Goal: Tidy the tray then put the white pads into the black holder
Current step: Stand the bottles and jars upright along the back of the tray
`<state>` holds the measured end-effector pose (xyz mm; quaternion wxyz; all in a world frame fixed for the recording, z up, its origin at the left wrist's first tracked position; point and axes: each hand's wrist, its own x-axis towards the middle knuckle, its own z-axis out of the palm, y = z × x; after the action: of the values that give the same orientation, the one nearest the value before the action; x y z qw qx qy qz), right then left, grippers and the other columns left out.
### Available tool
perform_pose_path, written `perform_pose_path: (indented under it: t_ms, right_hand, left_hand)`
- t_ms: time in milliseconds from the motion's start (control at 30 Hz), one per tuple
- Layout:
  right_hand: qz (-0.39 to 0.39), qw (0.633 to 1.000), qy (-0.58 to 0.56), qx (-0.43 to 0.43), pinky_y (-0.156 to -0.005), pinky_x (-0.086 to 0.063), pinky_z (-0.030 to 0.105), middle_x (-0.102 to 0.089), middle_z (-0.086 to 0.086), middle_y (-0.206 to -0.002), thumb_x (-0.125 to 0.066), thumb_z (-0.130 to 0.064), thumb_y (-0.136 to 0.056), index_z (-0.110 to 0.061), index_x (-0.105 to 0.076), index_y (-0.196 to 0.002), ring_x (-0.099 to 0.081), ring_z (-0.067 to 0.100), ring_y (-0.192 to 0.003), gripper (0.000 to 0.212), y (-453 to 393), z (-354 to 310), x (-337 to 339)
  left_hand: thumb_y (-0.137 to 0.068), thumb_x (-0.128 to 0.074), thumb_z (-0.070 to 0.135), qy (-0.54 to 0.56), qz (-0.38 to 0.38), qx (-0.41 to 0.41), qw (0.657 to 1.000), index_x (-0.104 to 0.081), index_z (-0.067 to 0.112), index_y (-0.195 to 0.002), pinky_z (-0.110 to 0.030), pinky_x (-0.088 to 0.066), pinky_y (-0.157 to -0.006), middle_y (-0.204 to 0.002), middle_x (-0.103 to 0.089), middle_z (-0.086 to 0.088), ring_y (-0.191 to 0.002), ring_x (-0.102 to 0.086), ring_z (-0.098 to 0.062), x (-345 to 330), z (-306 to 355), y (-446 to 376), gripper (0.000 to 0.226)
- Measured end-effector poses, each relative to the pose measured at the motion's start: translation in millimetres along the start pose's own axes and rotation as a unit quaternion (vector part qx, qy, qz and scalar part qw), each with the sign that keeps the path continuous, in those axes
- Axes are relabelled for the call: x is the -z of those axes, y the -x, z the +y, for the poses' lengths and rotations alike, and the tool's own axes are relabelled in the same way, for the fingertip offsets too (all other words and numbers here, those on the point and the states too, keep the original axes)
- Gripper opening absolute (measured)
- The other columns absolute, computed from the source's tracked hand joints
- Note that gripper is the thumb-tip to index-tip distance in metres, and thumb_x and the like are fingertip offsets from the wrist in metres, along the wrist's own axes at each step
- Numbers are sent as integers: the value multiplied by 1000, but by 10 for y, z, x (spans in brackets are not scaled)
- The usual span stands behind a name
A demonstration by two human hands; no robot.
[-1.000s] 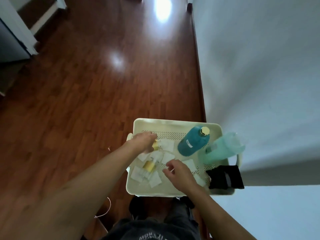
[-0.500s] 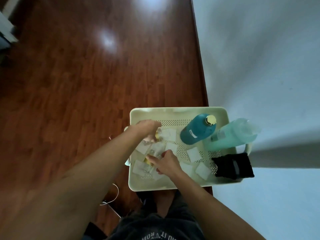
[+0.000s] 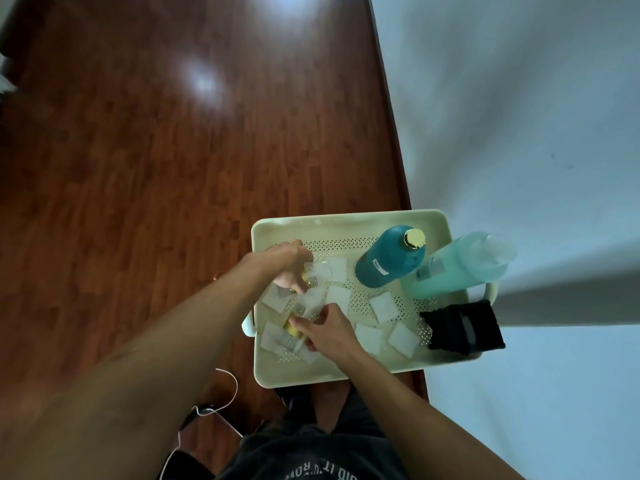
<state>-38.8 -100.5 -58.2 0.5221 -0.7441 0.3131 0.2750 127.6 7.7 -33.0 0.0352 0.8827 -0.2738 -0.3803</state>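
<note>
Since a second ago the right hand has crossed leftward from the middle of the tray and now closes its fingers on a small clear bottle with a yellow cap lying at the near left. The left hand, little changed, is curled over another small clear bottle toward the far left; how firmly it grips I cannot tell.

White pads lie scattered flat over the dotted tray floor: several under and around both hands on the left, one in the middle, two near the right-hand side. The black holder sits at the near right corner of the tray, well apart from both hands, with no pad visible in it.

A dark teal bottle with a gold cap stands at the far right of the tray, and a pale green bottle stands just beside it on the right. The tray rests over a dark wooden floor, next to a white wall on the right. A thin white cable trails on the floor near the left arm.
</note>
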Motion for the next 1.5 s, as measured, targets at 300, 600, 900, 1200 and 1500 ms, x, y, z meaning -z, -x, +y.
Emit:
perform_pose_path:
  t_ms: [300,600,900,1200,1500]
  right_hand:
    - [-4,997,15,73,-83,-60,42,-65,-6,-98,-78,-65,-63,-29,-54,-108,-67,13,-90,63,54,47,45]
    - [18,987,77,142,-77,-57,31,-61,-10,-103,-80,-57,-64,-32,-54,-106,-64,7,-89,55,135,20,184]
    - [38,967,147,205,-89,-53,38,-47,-2,-120,-81,-35,-74,-23,-45,-123,-57,16,-100,62,210,120,260]
    - [46,960,178,213,-77,-44,24,-54,-6,-116,-79,-40,-73,-29,-42,-121,-55,11,-96,61,269,172,312]
    - [54,954,192,223,-76,-44,23,-53,-15,-108,-79,-38,-72,-33,-42,-116,-56,7,-94,58,295,262,376]
  left_hand:
    - [-68,-89,39,68,7,9,998,-40,25,-131,-34,-51,-64,-103,-58,4,-83,-60,-19,134,-58,244,81]
    - [-71,-87,31,62,10,-16,998,-33,39,-146,-36,-51,-80,-133,-55,5,-112,-57,-25,202,38,456,92]
    - [-67,-92,37,56,0,-2,998,-44,35,-136,-42,-54,-89,-124,-62,-2,-106,-59,-28,223,41,583,83]
    - [-75,-89,22,8,-41,13,999,-42,22,-137,-41,-53,-86,-122,-63,-9,-107,-62,-31,267,148,738,77]
    - [-76,-87,22,-39,15,9,999,-41,24,-137,-37,-53,-76,-110,-65,-5,-94,-61,-25,147,155,778,77]
